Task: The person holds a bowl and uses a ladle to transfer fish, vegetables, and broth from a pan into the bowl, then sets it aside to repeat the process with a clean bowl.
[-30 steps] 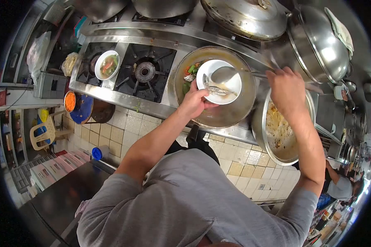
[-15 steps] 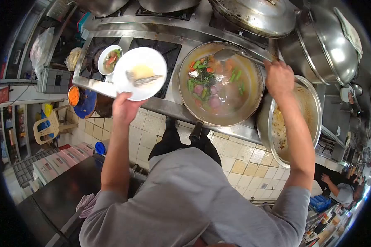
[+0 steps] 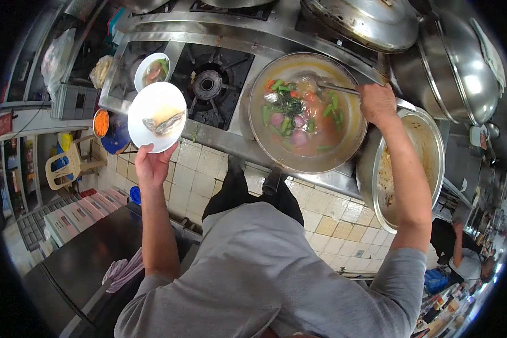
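Observation:
My left hand (image 3: 154, 167) grips the near rim of a white bowl (image 3: 146, 107), tilted so its inside shows. In the bowl lie pieces of what looks like fish (image 3: 164, 123) in a little broth. My right hand (image 3: 378, 105) is closed round the handle of a metal ladle (image 3: 333, 87). The ladle's head dips into a wide pan (image 3: 361, 130) of soup, among green vegetables, red pieces and purple onions (image 3: 299, 138). Behind the held bowl, a smaller white bowl (image 3: 142, 69) with vegetables and broth stands on the stove.
A bare gas burner (image 3: 208, 84) lies between the bowls and the pan. Right of the pan stands a large metal basin (image 3: 434, 169) with food residue. Big lidded pots (image 3: 366, 22) are behind. A co-worker (image 3: 467, 256) is at far right; a plastic chair (image 3: 67, 168) stands left.
My left hand has carried the white bowl left and slightly down, away from the pan, uncovering the burner. The ladle's head has moved slightly within the soup.

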{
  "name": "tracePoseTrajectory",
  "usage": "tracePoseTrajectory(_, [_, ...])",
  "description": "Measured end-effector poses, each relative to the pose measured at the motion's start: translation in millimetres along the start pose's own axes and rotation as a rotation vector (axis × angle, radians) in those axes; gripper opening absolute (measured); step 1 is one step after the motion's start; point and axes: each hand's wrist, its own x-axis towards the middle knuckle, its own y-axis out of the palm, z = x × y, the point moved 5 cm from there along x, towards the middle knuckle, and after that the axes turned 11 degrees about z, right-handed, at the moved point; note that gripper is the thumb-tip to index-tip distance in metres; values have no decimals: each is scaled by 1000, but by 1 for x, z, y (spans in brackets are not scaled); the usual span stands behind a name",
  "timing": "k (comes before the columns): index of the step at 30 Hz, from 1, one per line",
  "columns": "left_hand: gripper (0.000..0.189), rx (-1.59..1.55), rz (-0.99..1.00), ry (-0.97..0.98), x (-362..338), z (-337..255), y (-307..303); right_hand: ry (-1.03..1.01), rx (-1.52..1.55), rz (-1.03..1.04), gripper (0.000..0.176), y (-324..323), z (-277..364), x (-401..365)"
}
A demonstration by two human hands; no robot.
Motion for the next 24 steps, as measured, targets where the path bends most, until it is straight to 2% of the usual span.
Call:
tracePoseTrajectory(3, [71,-25,9,1,2,0,-3,-22,-53,6,26,-3,-2,-12])
tracePoseTrajectory(9, [71,5,-11,23,3,-3,1,152,-72,28,27,-17,-15,-12])
tracePoseTrajectory(15, [71,-16,8,20,1,-4,4,35,10,-216,30,11,-7,22])
tracePoseTrajectory(24, [72,-16,8,33,-9,-5,1,-143,69,139,34,16,-2,28])
